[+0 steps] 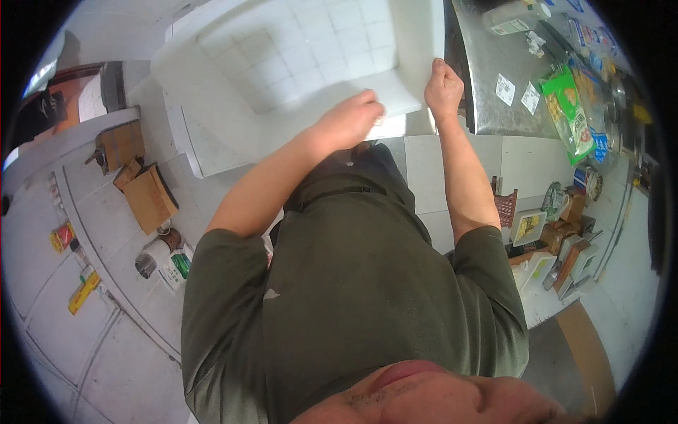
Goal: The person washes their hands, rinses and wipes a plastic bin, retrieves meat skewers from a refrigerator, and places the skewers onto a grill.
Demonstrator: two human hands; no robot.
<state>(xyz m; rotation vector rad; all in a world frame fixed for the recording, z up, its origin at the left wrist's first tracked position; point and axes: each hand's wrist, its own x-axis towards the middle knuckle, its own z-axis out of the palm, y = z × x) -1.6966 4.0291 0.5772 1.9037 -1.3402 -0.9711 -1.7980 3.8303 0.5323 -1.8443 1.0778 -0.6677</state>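
A large white tub [222, 114] with a raised rim lies before me; a grid of lines shows on its bottom. My right hand [445, 90] is closed around the right rim, thumb on top. Over the near side of the tub is my left hand [352, 119], fingers curled and slightly blurred. A small pale thing [379, 121] shows at its fingertips, too small to name. Whether the left hand grips it is unclear.
A metal worktop [487, 108] on the right bears a plastic bottle [514, 21], two printed labels [505, 90] and a green food bag [569, 114]. Cardboard boxes [151, 199] stand at the left. Several trays [528, 228] and boxes crowd the lower right.
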